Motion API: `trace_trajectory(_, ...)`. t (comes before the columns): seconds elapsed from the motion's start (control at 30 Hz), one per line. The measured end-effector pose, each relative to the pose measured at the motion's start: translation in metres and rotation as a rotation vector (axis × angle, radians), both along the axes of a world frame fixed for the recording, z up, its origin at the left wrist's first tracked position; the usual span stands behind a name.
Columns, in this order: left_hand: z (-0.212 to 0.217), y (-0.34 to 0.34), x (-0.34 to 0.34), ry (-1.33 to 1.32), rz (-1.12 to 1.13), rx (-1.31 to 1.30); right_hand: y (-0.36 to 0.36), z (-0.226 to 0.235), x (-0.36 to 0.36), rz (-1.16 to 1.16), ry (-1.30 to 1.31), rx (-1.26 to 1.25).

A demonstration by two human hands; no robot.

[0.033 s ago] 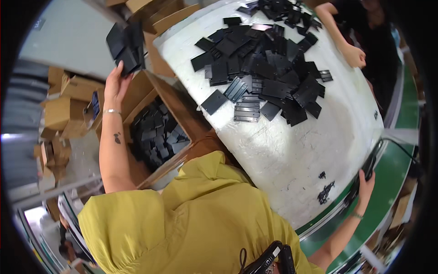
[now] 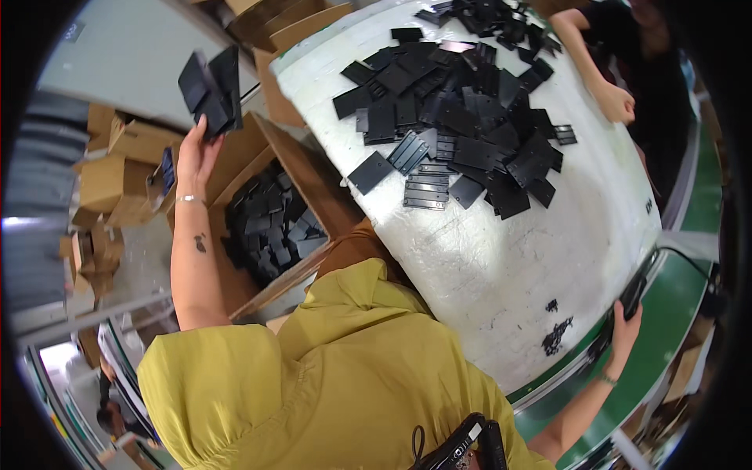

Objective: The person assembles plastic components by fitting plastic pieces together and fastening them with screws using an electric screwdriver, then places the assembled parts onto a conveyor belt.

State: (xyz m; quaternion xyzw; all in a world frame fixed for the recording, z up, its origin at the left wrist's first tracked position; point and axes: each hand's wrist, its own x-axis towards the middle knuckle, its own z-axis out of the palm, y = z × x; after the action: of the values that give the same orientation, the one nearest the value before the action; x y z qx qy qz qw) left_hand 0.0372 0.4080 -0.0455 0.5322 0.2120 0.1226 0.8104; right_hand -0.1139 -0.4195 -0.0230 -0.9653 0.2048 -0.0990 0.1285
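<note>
My left hand (image 2: 200,157), raised at the upper left over the edge of an open carton, holds several flat black plates (image 2: 210,92) fanned apart between thumb and fingers. Beneath that arm, the carton (image 2: 301,176) contains many loose black plates (image 2: 270,227). At the right edge of the table my right hand (image 2: 627,325) is closed around a long black corded tool (image 2: 634,294), whose exact kind I cannot make out. A large pile of black plates (image 2: 458,117), some flat and some ribbed, covers the far part of the white table (image 2: 478,274).
Small black pieces (image 2: 556,335) lie in a little heap near the table's right edge. A green conveyor belt (image 2: 666,313) runs alongside. Across the table, a co-worker's closed hand (image 2: 617,103) rests near the edge. Brown cartons (image 2: 102,184) stand on the left.
The whole view has shifted slightly. The plates in my left hand have tilted a little and show more spread; both hands keep their holds.
</note>
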Motion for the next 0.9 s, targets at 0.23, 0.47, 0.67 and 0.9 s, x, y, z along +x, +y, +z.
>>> trace_trajectory(0.23,-0.138,0.062,-0.164,1.135,0.308,0.651,0.055,0.03,0.006,-0.093,-0.127,-0.012)
trace_trajectory(0.47,-0.151,-0.071,-0.138,0.563,-0.234,0.666,0.187,0.057,0.082,0.398,-0.188,0.258)
trace_trajectory(0.67,-0.194,-0.11,-0.113,0.389,-0.476,0.68,0.401,0.087,0.175,1.137,-0.01,0.015)
trace_trajectory(0.9,-0.212,-0.152,-0.059,0.504,-0.497,1.164,0.606,0.019,0.336,1.776,0.007,-0.258)
